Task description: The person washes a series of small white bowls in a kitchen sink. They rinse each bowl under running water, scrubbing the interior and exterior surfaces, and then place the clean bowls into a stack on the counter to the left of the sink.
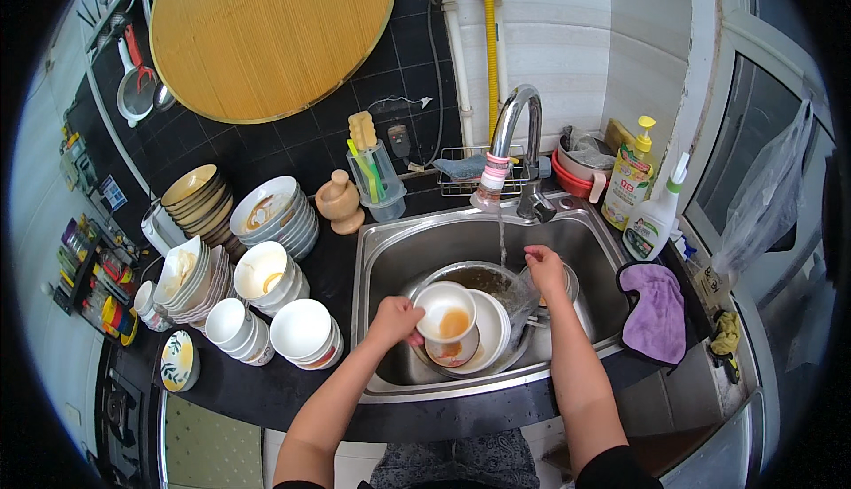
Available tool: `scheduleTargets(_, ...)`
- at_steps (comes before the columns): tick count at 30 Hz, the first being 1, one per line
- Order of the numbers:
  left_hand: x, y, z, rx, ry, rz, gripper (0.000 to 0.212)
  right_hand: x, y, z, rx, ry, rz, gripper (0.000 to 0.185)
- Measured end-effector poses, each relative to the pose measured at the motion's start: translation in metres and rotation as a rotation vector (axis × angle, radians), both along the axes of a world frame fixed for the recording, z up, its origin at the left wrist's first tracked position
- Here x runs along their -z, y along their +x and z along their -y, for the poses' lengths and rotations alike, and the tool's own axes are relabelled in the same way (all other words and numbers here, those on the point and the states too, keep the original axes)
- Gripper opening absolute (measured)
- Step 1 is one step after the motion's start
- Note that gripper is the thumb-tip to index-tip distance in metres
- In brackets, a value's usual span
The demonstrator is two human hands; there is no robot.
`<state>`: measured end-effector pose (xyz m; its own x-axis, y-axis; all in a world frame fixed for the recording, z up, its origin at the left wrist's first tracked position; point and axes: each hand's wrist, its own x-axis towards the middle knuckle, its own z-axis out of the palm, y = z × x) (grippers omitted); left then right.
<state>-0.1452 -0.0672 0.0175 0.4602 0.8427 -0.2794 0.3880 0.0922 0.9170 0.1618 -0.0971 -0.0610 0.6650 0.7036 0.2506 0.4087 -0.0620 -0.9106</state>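
Observation:
My left hand [397,322] grips the rim of a small white bowl [435,303] with an orange-brown stain inside. Beneath it, another small bowl [452,351] and a stack of white bowls [493,329] sit in a large metal basin [522,356] in the stainless steel sink [412,239]. Water runs from the chrome faucet [525,100] into this basin. Right of the stream, my right hand [545,269] is over a clear bowl [572,283] at the basin's side, fingers bent. Clear film or splashing water blurs the spot beside it, so its hold is unclear.
Left of the sink, the black counter [266,392] carries stacked white bowls [302,329], large bowls [282,216], brown bowls [199,200] and a wooden mortar [340,206]. At right are a pump bottle [631,176], a spray bottle [651,223] and a purple cloth [655,316].

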Motion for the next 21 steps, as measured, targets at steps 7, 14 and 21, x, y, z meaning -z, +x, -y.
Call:
scheduleTargets(7, -0.007, 0.08, -0.027, -0.168, -0.009, 0.229, 0.017, -0.019, -0.01, -0.003, -0.278, 0.06, -0.455, 0.033)
scheduleTargets(14, 0.018, 0.128, -0.034, -0.135, 0.061, 0.239, 0.02, -0.034, -0.026, 0.004, -0.513, -0.097, -0.64, 0.042)
scheduleTargets(21, 0.012, 0.125, -0.021, -0.029, 0.547, 0.028, 0.032, -0.025, -0.023, 0.0, -0.43, -0.203, -0.845, 0.037)
